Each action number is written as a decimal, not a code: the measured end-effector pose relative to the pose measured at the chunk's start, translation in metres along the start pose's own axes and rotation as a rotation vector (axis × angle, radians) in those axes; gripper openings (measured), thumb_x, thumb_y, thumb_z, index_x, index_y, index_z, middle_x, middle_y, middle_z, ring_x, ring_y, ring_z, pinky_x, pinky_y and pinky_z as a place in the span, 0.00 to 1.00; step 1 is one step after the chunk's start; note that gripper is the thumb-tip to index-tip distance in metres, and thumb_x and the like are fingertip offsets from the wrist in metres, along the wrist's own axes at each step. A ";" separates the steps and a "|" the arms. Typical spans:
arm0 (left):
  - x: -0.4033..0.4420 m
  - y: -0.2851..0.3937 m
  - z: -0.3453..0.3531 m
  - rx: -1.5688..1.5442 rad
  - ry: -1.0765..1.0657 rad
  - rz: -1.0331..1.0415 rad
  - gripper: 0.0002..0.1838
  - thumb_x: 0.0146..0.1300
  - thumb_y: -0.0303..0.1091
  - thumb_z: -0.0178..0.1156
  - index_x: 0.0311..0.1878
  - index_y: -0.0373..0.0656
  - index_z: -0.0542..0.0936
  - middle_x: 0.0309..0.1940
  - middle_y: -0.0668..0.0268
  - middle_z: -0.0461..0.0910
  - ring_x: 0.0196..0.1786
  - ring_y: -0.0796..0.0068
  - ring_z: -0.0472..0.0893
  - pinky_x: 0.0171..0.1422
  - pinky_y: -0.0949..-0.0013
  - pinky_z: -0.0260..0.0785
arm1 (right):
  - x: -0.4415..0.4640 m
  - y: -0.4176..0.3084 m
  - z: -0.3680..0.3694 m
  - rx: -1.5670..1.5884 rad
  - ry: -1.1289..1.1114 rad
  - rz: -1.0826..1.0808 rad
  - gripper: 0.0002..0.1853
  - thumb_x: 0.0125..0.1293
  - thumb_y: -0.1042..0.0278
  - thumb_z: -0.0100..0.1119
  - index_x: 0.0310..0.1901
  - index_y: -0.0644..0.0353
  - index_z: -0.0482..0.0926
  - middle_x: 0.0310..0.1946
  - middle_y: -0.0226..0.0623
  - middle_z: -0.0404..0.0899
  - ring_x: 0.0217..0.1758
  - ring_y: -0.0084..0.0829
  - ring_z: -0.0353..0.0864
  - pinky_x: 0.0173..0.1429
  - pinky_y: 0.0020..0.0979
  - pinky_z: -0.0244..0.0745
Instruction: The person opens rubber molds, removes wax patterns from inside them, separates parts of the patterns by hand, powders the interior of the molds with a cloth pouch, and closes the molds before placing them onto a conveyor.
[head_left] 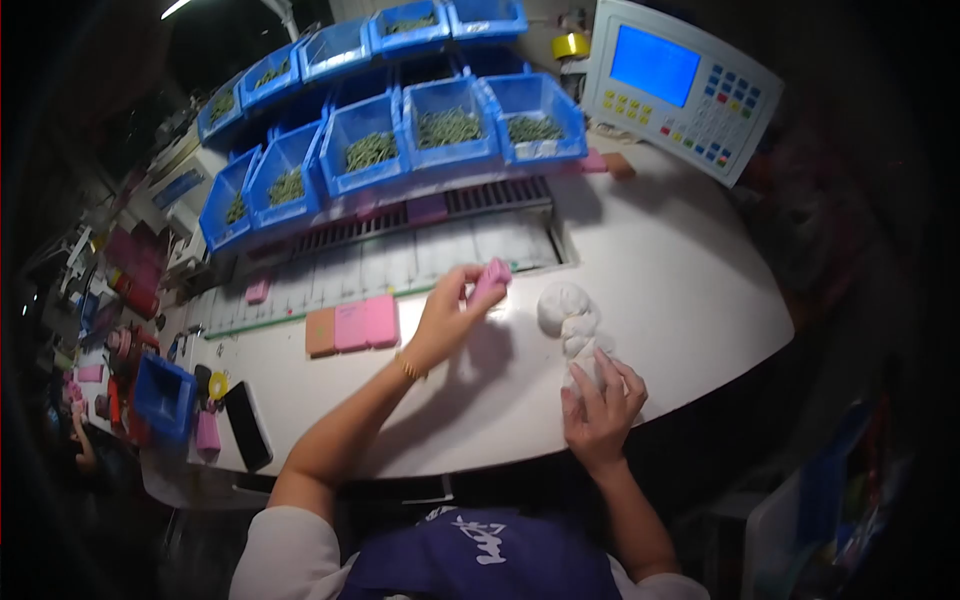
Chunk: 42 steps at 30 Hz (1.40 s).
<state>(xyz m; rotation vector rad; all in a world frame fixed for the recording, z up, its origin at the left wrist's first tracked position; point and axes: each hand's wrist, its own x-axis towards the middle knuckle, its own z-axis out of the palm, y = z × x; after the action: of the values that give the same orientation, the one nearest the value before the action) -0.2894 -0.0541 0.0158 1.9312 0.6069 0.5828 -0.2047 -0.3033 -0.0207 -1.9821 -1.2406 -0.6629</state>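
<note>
My left hand [455, 312] is raised over the white table, its fingers closed round a small pink piece [492, 275]. Near the right part of the table, my right hand [604, 408] rests its fingers on the lower end of a lumpy white object [580, 330], whose round top lies farther from me. What the fingertips press on is partly hidden. To the left of my left hand lie pink blocks [366, 323] with an orange-brown block [320, 331] beside them.
Blue bins [448, 128] holding green pieces stand in two rows at the back. A control panel [655, 65] with a blue screen is at back right. A phone [247, 425], an empty blue bin [164, 395] and a pink piece [257, 291] are at left.
</note>
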 end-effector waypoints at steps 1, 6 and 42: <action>-0.036 0.012 -0.005 -0.064 -0.038 -0.067 0.25 0.61 0.41 0.70 0.56 0.36 0.77 0.41 0.61 0.81 0.40 0.73 0.76 0.45 0.70 0.70 | -0.002 -0.005 0.001 0.009 0.013 -0.030 0.17 0.61 0.66 0.67 0.51 0.55 0.84 0.53 0.40 0.79 0.51 0.44 0.73 0.57 0.44 0.68; -0.151 0.018 -0.019 0.054 0.010 0.074 0.26 0.58 0.30 0.71 0.58 0.37 0.72 0.47 0.62 0.75 0.40 0.73 0.76 0.46 0.70 0.71 | 0.013 -0.073 0.002 0.678 -0.328 0.088 0.25 0.64 0.66 0.67 0.62 0.64 0.77 0.34 0.37 0.80 0.33 0.32 0.74 0.40 0.31 0.72; -0.199 0.000 -0.029 0.024 0.045 -0.004 0.27 0.54 0.28 0.66 0.59 0.33 0.73 0.44 0.48 0.80 0.46 0.51 0.83 0.49 0.58 0.76 | 0.053 -0.111 0.007 0.931 -1.216 0.353 0.19 0.75 0.61 0.51 0.57 0.68 0.65 0.34 0.50 0.82 0.36 0.37 0.84 0.44 0.36 0.76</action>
<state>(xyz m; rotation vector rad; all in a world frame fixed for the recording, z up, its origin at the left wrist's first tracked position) -0.4583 -0.1615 0.0004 1.9431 0.6484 0.6209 -0.2835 -0.2350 0.0449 -1.5853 -1.3354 1.2811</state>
